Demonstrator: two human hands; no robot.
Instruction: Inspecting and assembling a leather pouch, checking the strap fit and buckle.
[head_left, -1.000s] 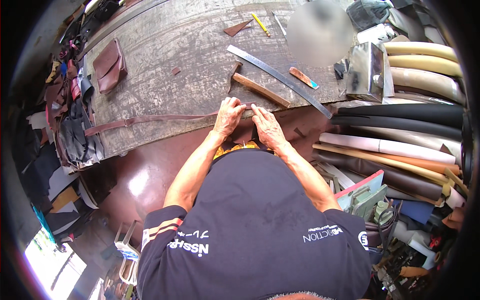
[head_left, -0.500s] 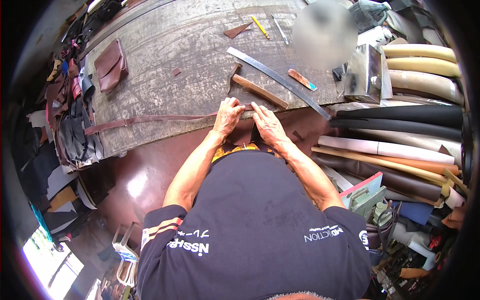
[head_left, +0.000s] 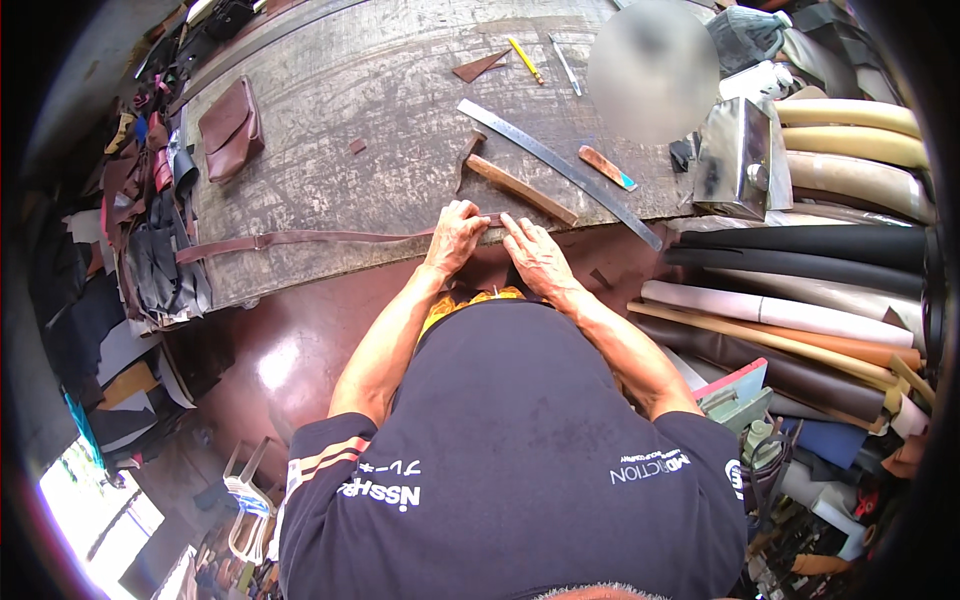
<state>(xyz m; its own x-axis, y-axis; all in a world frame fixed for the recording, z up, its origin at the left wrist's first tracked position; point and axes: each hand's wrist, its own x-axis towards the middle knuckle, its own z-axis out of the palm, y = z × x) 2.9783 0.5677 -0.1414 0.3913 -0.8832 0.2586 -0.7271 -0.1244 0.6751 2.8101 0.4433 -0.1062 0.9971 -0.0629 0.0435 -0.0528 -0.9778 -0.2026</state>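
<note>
A long brown leather strap (head_left: pixel 330 236) lies along the near edge of the worktable, with a buckle or loop partway along its left part. My left hand (head_left: pixel 457 238) is closed on the strap near its right end, fingers bent around it. Close beside it, my right hand (head_left: pixel 536 256) has its fingertips pressed on the strap's end, thumb hidden underneath. A short piece of the strap shows between the two hands. Just beyond them lies a hammer (head_left: pixel 520 188) with a wooden handle, and past it a metal ruler (head_left: pixel 560 160) slants across the table.
On the worktable (head_left: pixel 330 110) are a brown leather pouch (head_left: pixel 230 130), a knife with a worn handle (head_left: pixel 607 168), a yellow pencil (head_left: pixel 525 60), a pen (head_left: pixel 565 65) and leather scraps (head_left: pixel 480 66). A metal box (head_left: pixel 733 160) stands at right, beside stacked material rolls (head_left: pixel 800 250). Dark scraps (head_left: pixel 165 260) hang at left.
The whole view has shifted slightly, so the table things sit a little lower and further right. Both hands stay at the strap's end with hardly any change of grip.
</note>
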